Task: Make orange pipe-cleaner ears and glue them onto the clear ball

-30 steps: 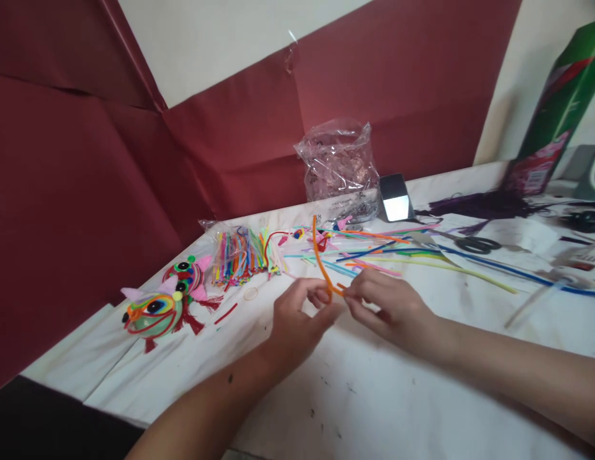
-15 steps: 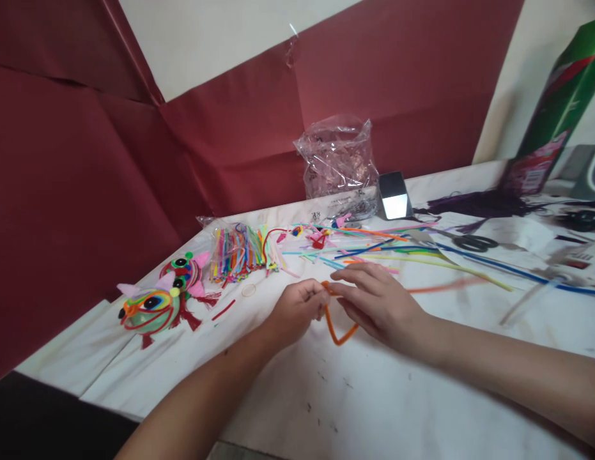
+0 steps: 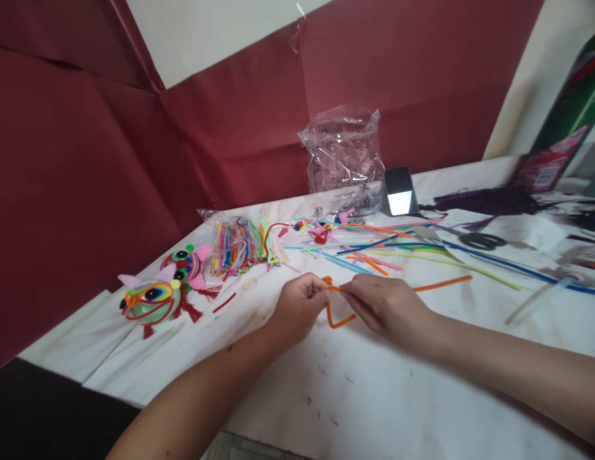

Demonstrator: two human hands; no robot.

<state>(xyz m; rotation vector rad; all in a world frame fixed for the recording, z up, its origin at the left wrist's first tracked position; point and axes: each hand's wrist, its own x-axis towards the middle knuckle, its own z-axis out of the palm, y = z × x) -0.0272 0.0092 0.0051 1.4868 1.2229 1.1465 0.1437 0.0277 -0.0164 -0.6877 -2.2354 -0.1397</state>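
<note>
An orange pipe cleaner (image 3: 341, 324) is held between both hands over the white table. My left hand (image 3: 301, 300) pinches its coiled end between thumb and forefinger. Close by on the right, my right hand (image 3: 386, 303) grips the same pipe cleaner with closed fingertips. A bent end hangs below the hands, and a long straight end sticks out past the right hand. Behind them lie loose pipe cleaners (image 3: 489, 276) in blue, green, yellow and orange. Part of the orange one is hidden by the fingers.
Two decorated animal heads (image 3: 153, 300) with red tassels sit at left. Beside them is a bag of colourful pipe cleaners (image 3: 239, 249). Scissors (image 3: 479, 239), a dark box (image 3: 400, 191), a clear plastic bag (image 3: 345, 153) and purple threads (image 3: 484, 201) lie farther back.
My right fingers have closed from a looser spread into a pinch on the orange pipe cleaner. Its long free end now stands out more steadily to the right. The view has shifted slightly.
</note>
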